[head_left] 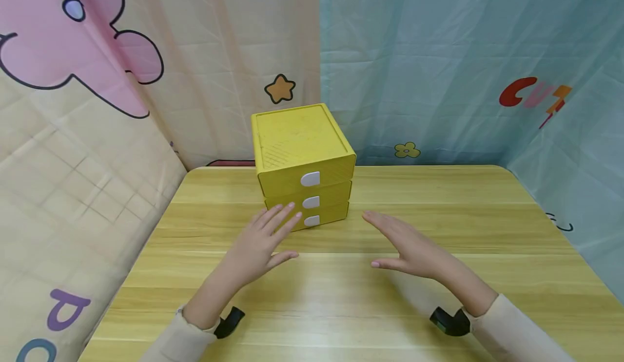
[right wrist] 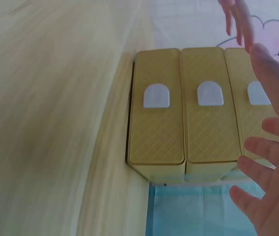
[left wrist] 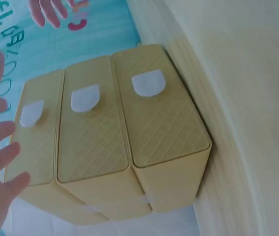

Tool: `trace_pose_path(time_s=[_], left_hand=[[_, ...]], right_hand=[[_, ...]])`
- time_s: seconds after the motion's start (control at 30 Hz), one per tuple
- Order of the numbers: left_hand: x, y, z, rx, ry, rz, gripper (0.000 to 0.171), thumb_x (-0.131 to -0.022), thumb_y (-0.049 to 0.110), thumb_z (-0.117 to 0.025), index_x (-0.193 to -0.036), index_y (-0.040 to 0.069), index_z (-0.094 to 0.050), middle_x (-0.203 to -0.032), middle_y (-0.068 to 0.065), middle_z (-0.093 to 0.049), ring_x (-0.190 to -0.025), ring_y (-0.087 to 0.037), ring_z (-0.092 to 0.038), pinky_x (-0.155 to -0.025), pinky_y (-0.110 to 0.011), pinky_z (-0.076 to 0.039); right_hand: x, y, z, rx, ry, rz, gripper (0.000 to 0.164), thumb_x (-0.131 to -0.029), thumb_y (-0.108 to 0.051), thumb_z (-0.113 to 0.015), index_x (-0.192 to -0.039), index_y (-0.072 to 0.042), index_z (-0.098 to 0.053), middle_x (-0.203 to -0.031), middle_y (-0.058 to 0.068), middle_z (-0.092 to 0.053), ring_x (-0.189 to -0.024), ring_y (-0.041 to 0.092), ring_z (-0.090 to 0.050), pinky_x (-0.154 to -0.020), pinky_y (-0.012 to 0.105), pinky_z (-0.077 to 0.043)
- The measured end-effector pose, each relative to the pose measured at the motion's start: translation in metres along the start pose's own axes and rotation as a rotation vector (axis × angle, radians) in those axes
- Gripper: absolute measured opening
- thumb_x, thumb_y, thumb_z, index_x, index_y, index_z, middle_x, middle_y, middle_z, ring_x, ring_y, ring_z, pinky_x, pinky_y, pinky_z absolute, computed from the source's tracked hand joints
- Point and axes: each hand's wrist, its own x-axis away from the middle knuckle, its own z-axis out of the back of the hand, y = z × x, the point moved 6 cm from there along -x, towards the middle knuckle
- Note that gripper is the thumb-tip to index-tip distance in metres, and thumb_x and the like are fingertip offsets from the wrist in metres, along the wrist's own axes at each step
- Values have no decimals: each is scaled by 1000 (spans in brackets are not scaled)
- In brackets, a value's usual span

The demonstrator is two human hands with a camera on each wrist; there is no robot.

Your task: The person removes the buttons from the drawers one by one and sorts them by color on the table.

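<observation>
A yellow chest of three stacked drawers stands toward the back of the wooden table, each drawer front bearing a white tab handle. My left hand hovers before its lower left front, fingers spread, overlapping the lower drawers in the head view. To the right of the chest, my right hand is held in the air with straight fingers and the thumb apart. Neither hand holds anything. In both wrist views the drawer fronts appear closed, with the spread fingers beside them.
The pale wooden table reaches back to a printed curtain with cartoon figures. More curtain hangs along the left and right sides. A black wrist camera sits on the left wrist, another black camera on the right.
</observation>
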Motion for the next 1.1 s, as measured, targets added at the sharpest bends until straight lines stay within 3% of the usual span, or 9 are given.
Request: trace_pose_path(time_s=[0.23,0.37,0.53,0.73,0.83,0.93,1.1], left_hand=[[-7,-22,32,69,368,50,61,-93,44,-40,-130,-4,-41,-131,-21,-40,-118,-37,-38,-98,-47,-31],[-10,-39,41,105,473,148,61,-93,43,-42,-130,-5,-40,-131,-21,-41,-118,-35,-40,-94,-48,-34],[-16,-61,39,273,444,328,63,-92,44,-43,-133,-2,-36,-137,-16,-35,-124,-31,-32,-100,-47,-26],[-24,-84,28,643,368,532,56,-93,30,-48,-138,2,-31,-141,-12,-28,-128,-22,-26,-101,-43,-28],[-29,-89,27,840,338,602,55,-95,28,-46,-140,3,-27,-142,-13,-26,-129,-24,-25,-100,-43,-30],[-32,-87,33,972,306,668,55,-96,27,-44,-140,1,-25,-142,-14,-24,-130,-27,-24,-101,-43,-27],[-30,-94,27,1083,288,717,58,-94,31,-47,-141,5,-25,-144,-11,-23,-130,-21,-24,-102,-40,-26]], right_hand=[[-30,-7,5,-164,34,-98,78,-81,-54,-55,-142,-15,-25,-141,2,-31,-126,22,-32,-99,44,-31],[-47,-10,7,-227,93,-102,72,-83,-47,-57,-139,-11,-30,-138,5,-36,-124,22,-36,-98,43,-32],[-68,-13,10,-302,193,-65,61,-85,-33,-61,-134,-5,-38,-131,9,-45,-116,25,-44,-95,43,-36],[-92,-15,11,-422,293,-55,50,-84,-20,-64,-127,-1,-45,-121,11,-53,-109,24,-51,-92,35,-40],[-101,-15,10,-494,337,-62,46,-84,-16,-64,-123,1,-48,-117,13,-55,-107,23,-52,-91,31,-42],[-106,-24,16,-587,364,-97,41,-84,-8,-63,-120,7,-49,-113,19,-56,-105,27,-53,-89,33,-43],[-112,-34,23,-718,408,-142,33,-84,1,-59,-114,12,-51,-107,24,-57,-98,32,-56,-83,30,-47]])
